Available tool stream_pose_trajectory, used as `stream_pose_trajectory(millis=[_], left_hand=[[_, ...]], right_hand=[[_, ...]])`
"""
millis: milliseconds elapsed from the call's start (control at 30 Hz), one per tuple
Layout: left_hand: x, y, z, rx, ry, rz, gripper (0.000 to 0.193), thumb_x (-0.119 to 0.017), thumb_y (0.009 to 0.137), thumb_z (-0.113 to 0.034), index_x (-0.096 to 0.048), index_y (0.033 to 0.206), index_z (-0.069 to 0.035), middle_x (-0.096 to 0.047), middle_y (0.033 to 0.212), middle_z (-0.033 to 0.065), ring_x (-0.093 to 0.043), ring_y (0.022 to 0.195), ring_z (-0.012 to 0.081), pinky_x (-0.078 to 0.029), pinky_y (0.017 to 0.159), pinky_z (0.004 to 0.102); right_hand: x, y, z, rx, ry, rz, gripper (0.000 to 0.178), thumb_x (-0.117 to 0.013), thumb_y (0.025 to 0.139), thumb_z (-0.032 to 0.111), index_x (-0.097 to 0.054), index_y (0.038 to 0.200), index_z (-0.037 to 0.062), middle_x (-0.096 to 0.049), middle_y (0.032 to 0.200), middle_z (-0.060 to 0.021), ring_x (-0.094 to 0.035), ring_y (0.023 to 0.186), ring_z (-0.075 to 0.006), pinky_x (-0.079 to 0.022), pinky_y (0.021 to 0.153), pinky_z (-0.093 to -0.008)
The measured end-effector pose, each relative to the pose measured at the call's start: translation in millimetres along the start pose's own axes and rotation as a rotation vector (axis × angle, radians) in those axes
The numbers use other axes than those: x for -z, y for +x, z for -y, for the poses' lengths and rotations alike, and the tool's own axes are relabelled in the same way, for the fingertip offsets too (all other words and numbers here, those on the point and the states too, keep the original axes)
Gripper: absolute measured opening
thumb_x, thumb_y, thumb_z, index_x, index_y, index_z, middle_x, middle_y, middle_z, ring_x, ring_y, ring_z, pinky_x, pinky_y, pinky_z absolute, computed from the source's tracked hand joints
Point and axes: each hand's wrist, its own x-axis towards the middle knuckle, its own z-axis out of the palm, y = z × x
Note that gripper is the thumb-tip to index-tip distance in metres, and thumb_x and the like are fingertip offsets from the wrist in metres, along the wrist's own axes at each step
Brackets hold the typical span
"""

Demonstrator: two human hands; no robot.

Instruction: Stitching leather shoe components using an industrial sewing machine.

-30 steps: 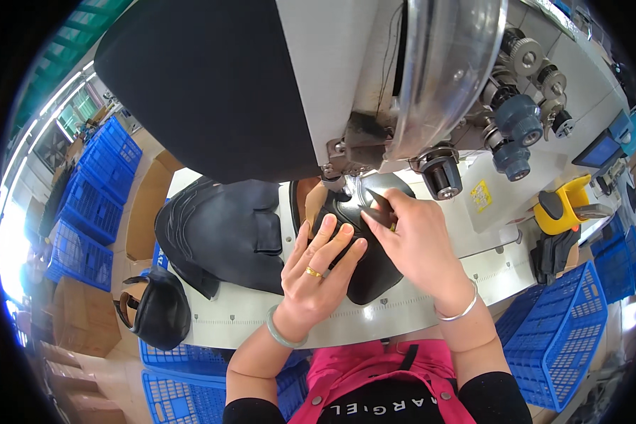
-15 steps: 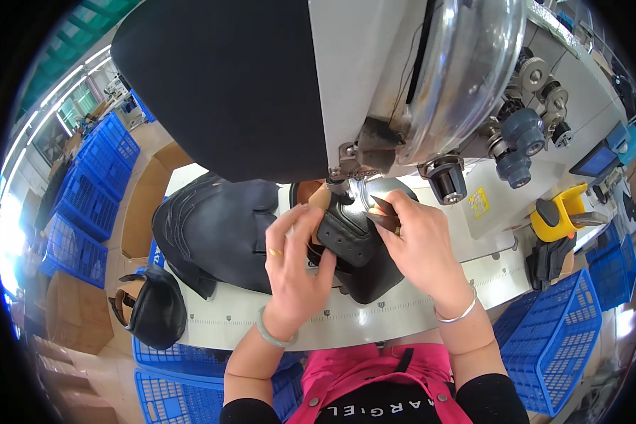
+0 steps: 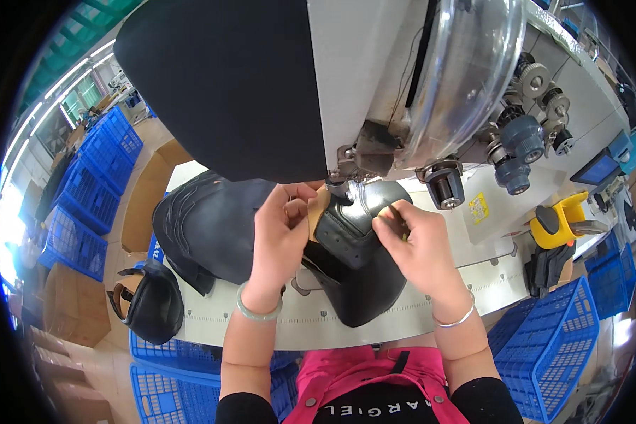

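A black leather shoe upper, with a row of eyelets and a tan inner side, lies under the presser foot of a sewing machine. My left hand is closed at the upper's left side, fingers curled by the tan lining; its fingertips are partly hidden. On the other side my right hand pinches the upper's right edge between thumb and fingers. Something dark shows inside its curled fingers, too hidden to name. A stack of black leather pieces lies left of my left hand.
Another black upper rests at the table's left edge. The machine's dark cover and thread tension knobs overhang the white table. Blue crates stand right and lower left. A yellow holder sits at the right.
My left hand has shifted up and left, off the eyelet flap. My right fingers, earlier around a dark pointed tool, now pinch the upper's edge. The upper's lower part has swung toward me.
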Motion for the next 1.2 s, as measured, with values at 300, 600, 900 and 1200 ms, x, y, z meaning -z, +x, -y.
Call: stream_pose_trajectory(millis=[300, 600, 900, 1200], left_hand=[[9.3, 20.4, -16.9, 0.052, 0.257, 0.079, 0.007, -0.064, 0.086, 0.005, -0.068, 0.091, 0.008, -0.067, 0.078, 0.0049, -0.051, 0.064, 0.0019, -0.043, 0.056, 0.0189], [6.8, -6.5, -48.5, -0.47, 0.812, 0.221, 0.047, -0.051, 0.067, 0.013, -0.071, 0.107, -0.001, -0.061, 0.121, 0.0193, -0.061, 0.106, 0.0343, -0.05, 0.087, 0.0372], [-2.6, -11.5, -11.6, -0.791, 0.884, 0.189, 0.046, -0.065, 0.063, 0.008, -0.073, 0.105, -0.01, -0.058, 0.113, 0.014, -0.058, 0.115, 0.0392, -0.05, 0.096, 0.0482], [-5.9, -19.1, -12.3, -0.81, 1.006, 0.2, 0.039, -0.065, 0.071, -0.003, -0.07, 0.109, -0.011, -0.055, 0.126, 0.0175, -0.055, 0.118, 0.0402, -0.047, 0.098, 0.0533]], right_hand=[[12.9, -12.4, -29.9, -0.23, 0.203, -0.016, 0.031, -0.077, 0.083, 0.02, -0.055, 0.074, 0.0011, -0.041, 0.059, 0.0038, -0.035, 0.057, -0.0055, -0.03, 0.051, -0.0231], [-1.8, -13.7, -28.9, -0.413, 0.666, 0.025, 0.027, -0.071, 0.089, 0.022, -0.055, 0.072, 0.0079, -0.045, 0.062, 0.0079, -0.034, 0.053, -0.0005, -0.025, 0.045, -0.021], [0.6, -9.3, -28.5, -0.388, 0.624, 0.041, 0.02, -0.07, 0.09, 0.019, -0.06, 0.081, 0.0038, -0.049, 0.063, 0.0062, -0.041, 0.052, -0.0025, -0.03, 0.047, -0.0194], [161.7, -32.7, -22.9, 0.08, -0.22, -1.044, 0.014, -0.058, 0.095, 0.009, -0.067, 0.101, 0.0006, -0.057, 0.078, 0.0026, -0.045, 0.063, -0.0036, -0.035, 0.057, -0.018]])
